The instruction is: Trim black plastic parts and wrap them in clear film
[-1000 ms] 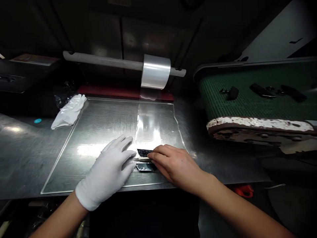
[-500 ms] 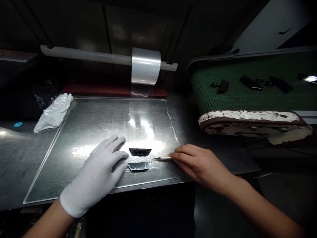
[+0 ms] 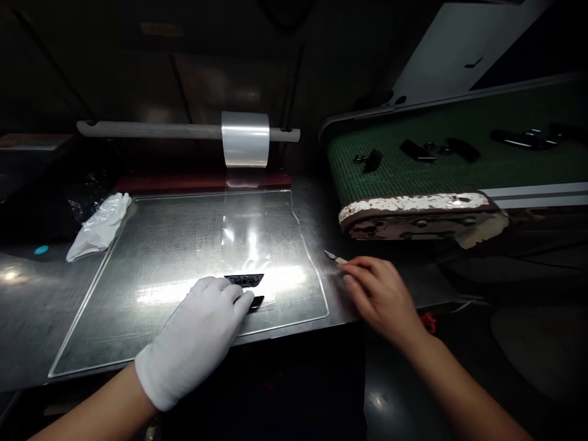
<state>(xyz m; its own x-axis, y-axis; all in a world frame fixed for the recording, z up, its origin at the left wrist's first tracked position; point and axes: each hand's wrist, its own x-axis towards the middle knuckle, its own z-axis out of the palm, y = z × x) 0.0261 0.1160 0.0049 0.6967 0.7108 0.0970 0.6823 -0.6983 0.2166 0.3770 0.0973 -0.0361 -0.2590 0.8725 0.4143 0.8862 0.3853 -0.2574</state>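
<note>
My left hand [image 3: 201,334], in a white glove, lies over the near black trapezoid part [image 3: 257,302], its fingers and thumb closed on that part's left end and hiding much of it. Just beyond my fingertips is a second black trapezoid part [image 3: 246,280], its recessed face up on the glass sheet [image 3: 177,236]. My bare right hand [image 3: 384,298] pinches a craft knife [image 3: 336,258] by its pale handle. The knife's blade points up and left, off the sheet's right edge. Clear film [image 3: 245,214] runs down from the roll toward the parts.
A film roll [image 3: 245,141] hangs on a pale bar [image 3: 160,130] at the back. At the left lies a white glove [image 3: 98,225]. A green conveyor belt [image 3: 413,174] with several black parts stands at the right, its worn end near the bench.
My right hand has drawn the craft knife away from between the two parts, right and up. My left hand has moved right and closed on the near part. The view has shifted.
</note>
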